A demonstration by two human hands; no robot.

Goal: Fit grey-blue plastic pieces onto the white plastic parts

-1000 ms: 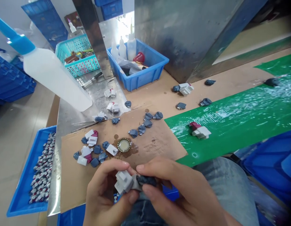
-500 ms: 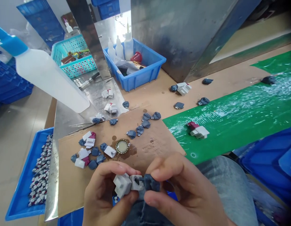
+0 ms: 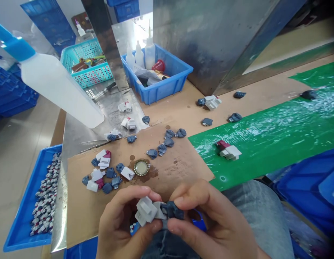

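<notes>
We are holding two small plastic parts together low in the view, over our lap and just in front of the tabletop. Our left hand is pinching the white part between thumb and fingers, its grip closed on it. Our right hand is pinching the dark blue-grey part, its grip likewise closed, and the two parts are touching end to end.

On the brown cardboard sheet one bottle cap is lying near the middle. To its left a cluster of white, maroon and blue-grey pieces is lying, too mixed to count surely. Beyond the cap about six blue-grey pieces are lying loose. One white-and-maroon assembly is sitting on the green mat. Two blue bins are showing: one holding three white bottles, one at our left full of small pieces.
</notes>
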